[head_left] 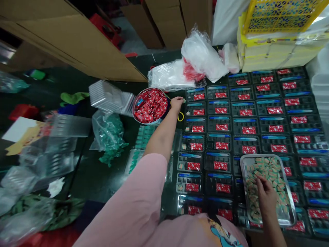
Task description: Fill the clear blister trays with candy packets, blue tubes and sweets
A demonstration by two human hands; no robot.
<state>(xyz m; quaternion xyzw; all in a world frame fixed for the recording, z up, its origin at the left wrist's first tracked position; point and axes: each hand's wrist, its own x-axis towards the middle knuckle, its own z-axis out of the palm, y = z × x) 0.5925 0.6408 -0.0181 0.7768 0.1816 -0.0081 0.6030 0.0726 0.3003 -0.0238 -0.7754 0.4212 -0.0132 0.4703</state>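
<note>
My left hand [177,102] reaches out to the far left corner of the rows of black plastic trays [193,155], pinching a small pale square piece [184,101] at its fingertips. My right hand [267,195] is low over a metal tray [293,209] heaped with small green and pinkish square pieces [269,168]. Its fingers are bent together at the pile, and what they grip is hidden. Each black tray seen clearly holds a blue pen-like stick [218,136] and a red patterned packet [221,146]. Several trays in the leftmost column also hold a small square piece.
Left of my left arm stands a round tin [134,110] full of red packets. Beside it are clear plastic trays [102,96] and a bag of green pieces [108,133]. Plastic bags [200,55] and a yellow basket [246,20] line the back. Cardboard [77,41] rises at the left.
</note>
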